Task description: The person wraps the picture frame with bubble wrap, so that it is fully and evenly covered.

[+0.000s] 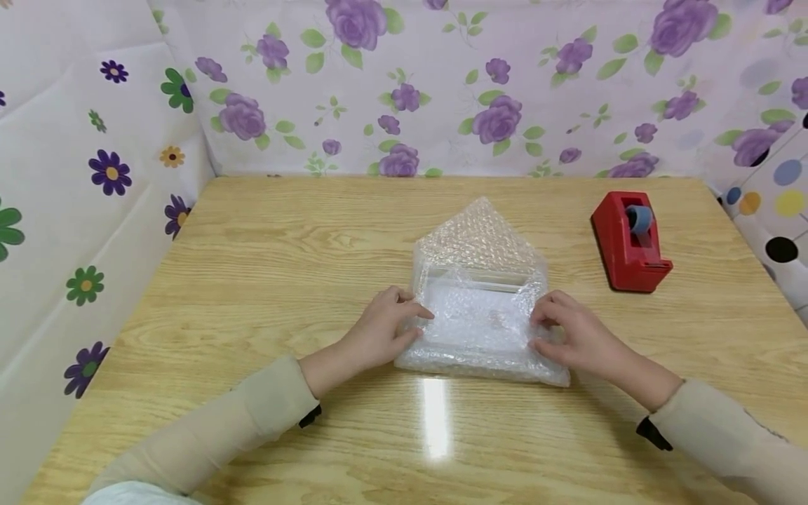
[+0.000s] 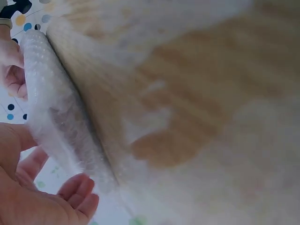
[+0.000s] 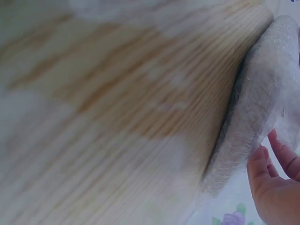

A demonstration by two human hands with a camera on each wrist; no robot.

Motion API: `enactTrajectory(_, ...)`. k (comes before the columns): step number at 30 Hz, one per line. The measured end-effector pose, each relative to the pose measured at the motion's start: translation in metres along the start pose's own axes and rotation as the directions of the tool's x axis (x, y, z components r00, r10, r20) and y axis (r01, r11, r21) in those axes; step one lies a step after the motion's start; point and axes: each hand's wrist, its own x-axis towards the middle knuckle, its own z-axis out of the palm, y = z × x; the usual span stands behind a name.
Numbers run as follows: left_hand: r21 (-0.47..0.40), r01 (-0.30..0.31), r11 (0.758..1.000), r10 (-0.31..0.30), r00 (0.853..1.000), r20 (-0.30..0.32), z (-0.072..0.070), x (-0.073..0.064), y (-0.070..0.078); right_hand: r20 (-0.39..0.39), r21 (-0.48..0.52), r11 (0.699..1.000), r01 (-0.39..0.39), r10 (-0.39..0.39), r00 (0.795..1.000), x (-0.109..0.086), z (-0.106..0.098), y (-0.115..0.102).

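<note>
A flat rectangular thing with a pale face and straight edges, loosely covered in clear bubble wrap (image 1: 480,354), lies on the wooden table. The wrap's far end spreads out in a pointed flap (image 1: 482,235). At the package's left side is my left hand (image 1: 385,326), thumb and forefinger reaching over the edge and apart from each other. My right hand (image 1: 574,333) touches the right side, its fingers bent and the thumb low by the near corner. In the right wrist view, the right fingertips (image 3: 260,157) meet the wrapped edge.
A red tape dispenser (image 1: 631,242) with a blue roll stands at the back right of the table (image 1: 284,245). Flower-printed cloth (image 1: 442,84) hangs behind and to the left. Dotted cloth (image 1: 783,203) borders the right side.
</note>
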Motion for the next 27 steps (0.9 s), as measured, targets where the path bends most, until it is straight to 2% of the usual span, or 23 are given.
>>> enactTrajectory(4, 0.140, -0.021, 0.990, 0.018, 1.000, 0.017, -0.001, 0.000, 0.004, 0.015, -0.015, 1.000, -0.009, 0.009, 1.000, -0.001, 0.001, -0.001)
enactTrajectory(7, 0.262, -0.112, 0.958, 0.110, 0.994, 0.025, 0.001, 0.000, 0.009, 0.021, -0.010, 1.000, -0.006, 0.006, 1.000, -0.001, 0.001, -0.001)
enactTrajectory(9, 0.352, -0.206, 0.913, 0.202, 0.978, 0.049, 0.002, 0.002, 0.012, 0.028, -0.009, 1.000, -0.010, 0.010, 1.000, -0.001, 0.001, 0.000)
enactTrajectory(11, 0.448, -0.285, 0.848, 0.274, 0.957, 0.089, 0.004, 0.004, 0.015, 0.046, -0.007, 1.000, -0.009, 0.009, 0.999, 0.000, 0.000, 0.000)
enactTrajectory(14, 0.572, -0.342, 0.746, 0.324, 0.936, 0.137, 0.007, 0.007, 0.019, 0.101, -0.008, 1.000, -0.017, 0.018, 0.995, 0.002, -0.001, 0.000)
enactTrajectory(15, 0.594, -0.338, 0.730, 0.321, 0.937, 0.137, 0.008, 0.008, 0.021, 0.122, -0.012, 1.000, -0.018, 0.020, 0.992, 0.003, -0.001, 0.000)
enactTrajectory(17, 0.618, -0.322, 0.717, 0.309, 0.942, 0.132, 0.011, 0.008, 0.023, 0.156, -0.023, 1.000, -0.017, 0.021, 0.988, 0.005, -0.002, -0.001)
enactTrajectory(21, 0.594, -0.307, 0.743, 0.303, 0.947, 0.109, 0.017, 0.009, 0.029, 0.174, -0.055, 0.998, 0.018, -0.008, 0.985, 0.007, -0.002, 0.000)
enactTrajectory(24, 0.611, -0.307, 0.730, 0.314, 0.944, 0.099, 0.019, 0.008, 0.033, 0.167, -0.078, 0.995, 0.066, -0.052, 0.985, 0.011, -0.001, 0.002)
enactTrajectory(27, 0.628, -0.292, 0.721, 0.297, 0.950, 0.101, 0.020, 0.009, 0.035, 0.171, -0.095, 0.990, 0.101, -0.084, 0.982, 0.015, -0.002, 0.004)
